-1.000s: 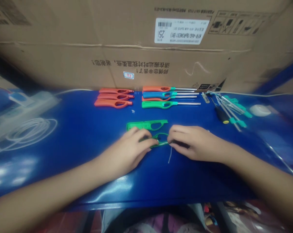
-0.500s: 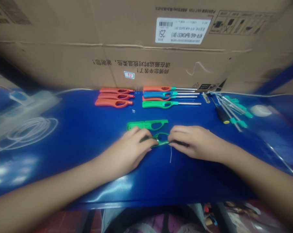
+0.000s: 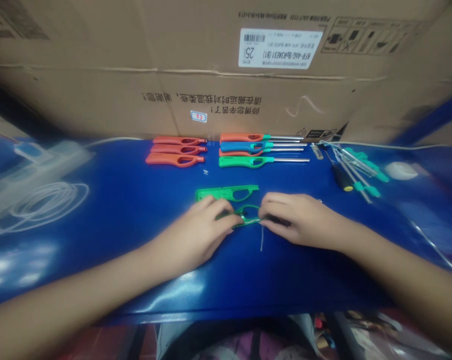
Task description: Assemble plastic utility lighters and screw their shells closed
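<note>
My left hand point(image 3: 207, 225) is closed on the handle end of a green lighter shell half point(image 3: 251, 220), just above the table. At the shell's other end, my right hand point(image 3: 291, 217) pinches its tip with fingers bent together; what else lies in that pinch is hidden. A thin pale wire point(image 3: 262, 239) hangs down beside my right fingertips. Directly behind my hands lies another green lighter shell half point(image 3: 226, 192), its trigger loop toward the right. My left fingers partly cover its near edge.
Orange lighter shells point(image 3: 175, 160) lie in a row at the back left. Several long-nosed lighters point(image 3: 244, 161) lie beside them. Metal tubes with teal ends point(image 3: 361, 170) and a black screwdriver point(image 3: 341, 178) are at right. A coiled white cable point(image 3: 46, 200) lies left; a cardboard box point(image 3: 196, 45) stands behind.
Almost nothing differs. Both hands keep their hold on the green shell half, and the whole view has shifted very slightly.
</note>
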